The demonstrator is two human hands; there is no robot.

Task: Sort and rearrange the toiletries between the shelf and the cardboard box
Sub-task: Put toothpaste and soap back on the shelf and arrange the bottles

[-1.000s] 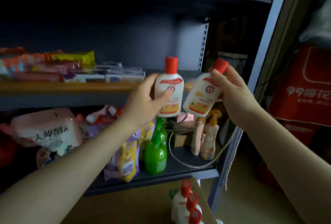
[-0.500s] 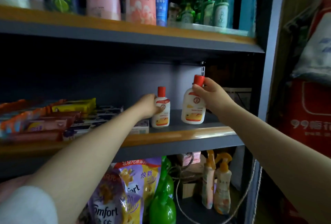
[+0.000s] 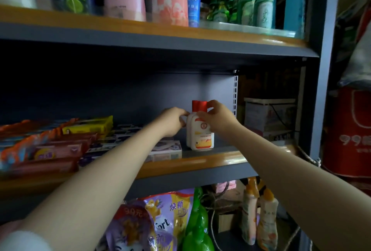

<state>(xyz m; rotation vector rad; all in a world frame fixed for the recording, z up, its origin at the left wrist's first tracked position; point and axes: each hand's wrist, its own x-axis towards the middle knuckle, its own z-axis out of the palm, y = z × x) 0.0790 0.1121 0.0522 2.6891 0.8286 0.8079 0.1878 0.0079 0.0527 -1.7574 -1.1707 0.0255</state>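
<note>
- The middle shelf [image 3: 200,163] carries two red-capped bottles [image 3: 200,132] near its right end, set back from the front edge, seemingly one behind the other.
- Right hand [image 3: 218,118] grips the front bottle's shoulder, left hand [image 3: 173,121] the rear one, probably to square them.

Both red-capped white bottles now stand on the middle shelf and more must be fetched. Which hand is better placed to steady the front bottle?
Right hand: its fingers sit on the front red-capped white bottle. The left hand reaches the rear one.
</note>
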